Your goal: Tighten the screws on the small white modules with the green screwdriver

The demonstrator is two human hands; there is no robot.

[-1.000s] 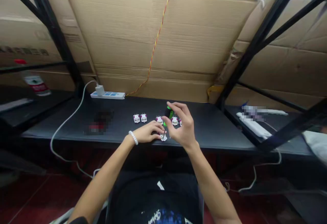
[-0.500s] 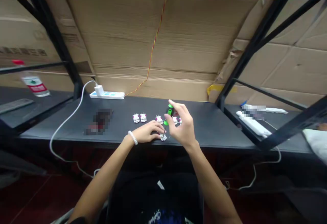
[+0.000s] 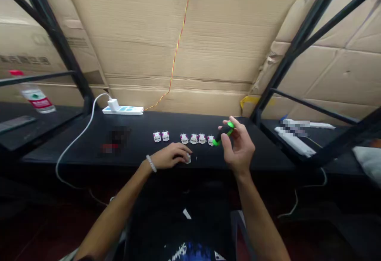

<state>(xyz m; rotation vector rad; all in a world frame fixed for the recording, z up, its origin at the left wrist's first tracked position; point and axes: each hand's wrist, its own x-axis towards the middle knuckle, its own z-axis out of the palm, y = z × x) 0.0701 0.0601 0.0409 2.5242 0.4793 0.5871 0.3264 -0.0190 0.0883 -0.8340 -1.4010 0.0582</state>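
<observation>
My left hand [image 3: 174,156] rests on the table near its front edge, fingers closed over a small white part [image 3: 188,158] that they partly hide. To the right, my right hand [image 3: 240,146] is raised above the table, its fingers round the handle of a green-and-black screwdriver [image 3: 224,133]. The screwdriver lies tilted in the hand, and its shaft cannot be made out. Behind my hands, several small white parts with purple marks stand in a row: a pair at the left with a white part [image 3: 156,136], and more at the right with another white part [image 3: 194,139].
A white power strip [image 3: 122,110] with a plugged-in charger [image 3: 113,104] lies at the back left, its white cable [image 3: 74,140] hanging over the front edge. A blurred dark object [image 3: 117,138] lies on the left. Black metal posts [image 3: 293,56] flank the table [image 3: 268,154], with cardboard [image 3: 133,35] behind.
My right hand has moved right with the screwdriver, away from the white part under my left hand, uncovering the row behind. The left hand stays on the part. The view has shifted slightly.
</observation>
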